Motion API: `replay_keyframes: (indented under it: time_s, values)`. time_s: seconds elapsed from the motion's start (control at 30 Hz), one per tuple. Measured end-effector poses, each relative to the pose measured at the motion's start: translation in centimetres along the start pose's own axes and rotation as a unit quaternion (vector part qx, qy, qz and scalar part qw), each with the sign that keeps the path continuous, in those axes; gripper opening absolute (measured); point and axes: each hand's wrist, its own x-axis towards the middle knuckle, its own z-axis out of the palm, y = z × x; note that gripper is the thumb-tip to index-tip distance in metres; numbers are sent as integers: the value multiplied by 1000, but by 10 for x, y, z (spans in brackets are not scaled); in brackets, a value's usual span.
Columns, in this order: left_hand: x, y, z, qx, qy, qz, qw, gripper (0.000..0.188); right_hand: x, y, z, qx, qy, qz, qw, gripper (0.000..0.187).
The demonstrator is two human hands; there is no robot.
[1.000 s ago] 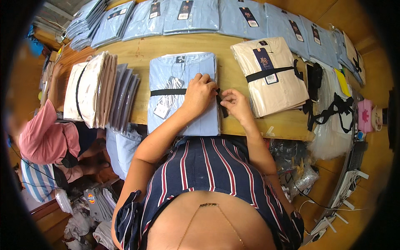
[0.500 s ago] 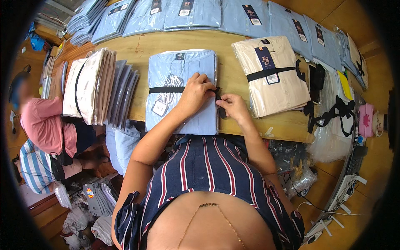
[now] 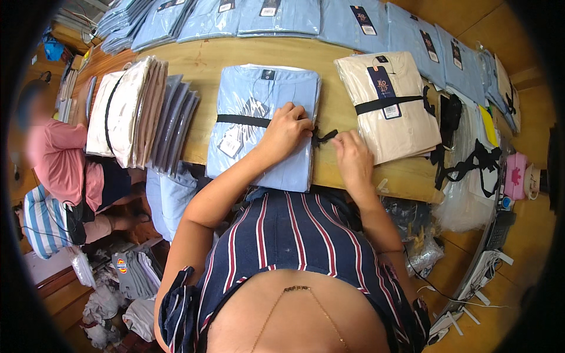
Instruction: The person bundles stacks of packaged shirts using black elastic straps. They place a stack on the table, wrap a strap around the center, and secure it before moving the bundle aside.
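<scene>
A stack of folded light blue shirts [image 3: 259, 94] in clear bags lies on the wooden table [image 3: 200, 65] in front of me. A black ribbon [image 3: 241, 120] runs across the stack. My left hand [image 3: 286, 130] presses on the stack's right side, fingers on the ribbon near its knot. My right hand [image 3: 352, 154] is just right of the stack and pinches the loose black ribbon end [image 3: 325, 138] beside the stack's edge.
A cream shirt bundle [image 3: 388, 106] tied with black ribbon lies to the right. Upright cream and grey bundles [image 3: 138, 112] stand at the left. More blue shirts [image 3: 276, 15] line the far edge. Loose black ribbons [image 3: 471, 159] and plastic bags lie right. Another person in pink [image 3: 59, 165] sits far left.
Both hands stay at the knot on the stack's right edge with small finger movements. The person at the left has shifted and leaned further away.
</scene>
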Motion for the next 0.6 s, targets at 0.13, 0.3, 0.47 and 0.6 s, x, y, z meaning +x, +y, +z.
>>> replay_keyframes:
  time_s: [0.13,0.3,0.47,0.6]
  values:
    - [1,2,-3,9,-8,-5,1000,12,7,-12,15,60,-182,42,981,28]
    - [1,2,-3,-1,1,-5,1000,12,5,15,32,329,-237,83,910,28]
    - [-5,-4,2,15,-9,2,1000,10,-23,20,-31,413,-131,93,897,27]
    - [-6,6,-2,107,-31,50,992,11,-13,25,-40,391,-230,259,853,24]
